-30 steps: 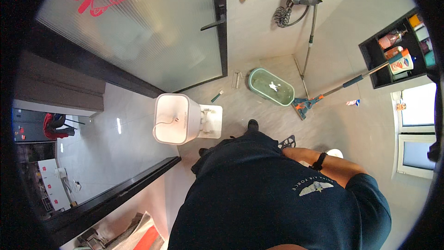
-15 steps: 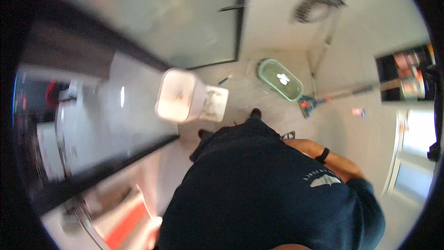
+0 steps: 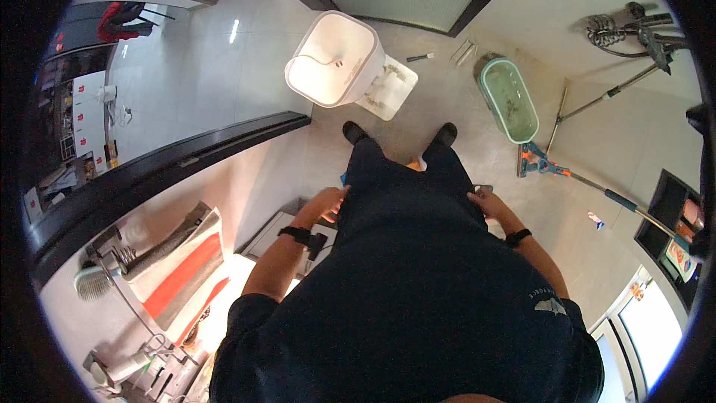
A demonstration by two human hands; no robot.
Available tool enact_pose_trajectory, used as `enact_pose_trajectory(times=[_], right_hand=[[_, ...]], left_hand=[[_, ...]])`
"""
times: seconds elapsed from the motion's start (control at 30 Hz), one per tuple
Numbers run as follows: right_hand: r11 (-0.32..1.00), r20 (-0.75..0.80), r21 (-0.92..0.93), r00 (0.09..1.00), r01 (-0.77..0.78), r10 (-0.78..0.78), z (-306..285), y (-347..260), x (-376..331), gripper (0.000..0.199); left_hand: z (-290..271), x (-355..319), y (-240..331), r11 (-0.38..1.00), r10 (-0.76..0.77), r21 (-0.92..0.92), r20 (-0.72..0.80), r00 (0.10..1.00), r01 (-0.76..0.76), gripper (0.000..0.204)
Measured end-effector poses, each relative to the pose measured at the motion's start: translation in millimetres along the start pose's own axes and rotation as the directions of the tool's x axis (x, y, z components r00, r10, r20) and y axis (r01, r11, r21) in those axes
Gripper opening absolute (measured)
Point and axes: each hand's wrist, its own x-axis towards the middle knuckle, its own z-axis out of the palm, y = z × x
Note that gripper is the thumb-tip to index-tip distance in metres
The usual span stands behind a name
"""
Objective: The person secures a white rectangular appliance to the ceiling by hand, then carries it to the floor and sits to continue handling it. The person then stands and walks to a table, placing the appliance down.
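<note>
My left hand (image 3: 328,200) is at the left side of my dark trousers (image 3: 406,194), with its fingers curled in against the cloth. On the other side, my right hand (image 3: 486,201) is bent in at the trousers too, its fingertips at the fabric edge and partly hidden. Both wrists carry dark bands. Beyond my feet stands a white bin-like container (image 3: 335,60) with a pale inside, beside a dirty white square tray (image 3: 390,88). Farther right, a green oblong tub (image 3: 509,101) sits on the floor.
A mop-like tool with an orange and blue head (image 3: 533,160) leans at the right. A dark wall shelf (image 3: 664,216) holds packages. At the lower left hang a striped towel (image 3: 183,283) and a brush (image 3: 93,283). A dark threshold (image 3: 194,153) borders the left side.
The view has swung to the right and steadied. My left hand and forearm have come into view at my side, and my right hand now shows at the trousers.
</note>
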Motion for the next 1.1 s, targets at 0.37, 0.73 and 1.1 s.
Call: enact_pose_trajectory(times=[0.37, 0.73, 1.1], right_hand=[[0.962, 0.605, 0.159, 0.792, -0.224, 0.084, 8, 8, -12, 0.035], [0.984, 0.717, -0.171, 0.693, 0.059, 0.083, 39, 29, 21, 0.035], [0.760, 0.027, -0.251, 0.789, 0.599, -0.613, -88, -101, 341, 0.008]], left_hand=[[22, -61, -19, 0.691, -0.263, -0.366, 0.675, 0.689, 0.623, 0.024], [67, -26, -23, 0.966, -0.249, 0.064, 0.486, 0.838, 0.250, 0.020], [20, 301, 1, 0.969, 0.244, -0.059, 0.318, 0.916, -0.238, 0.017]])
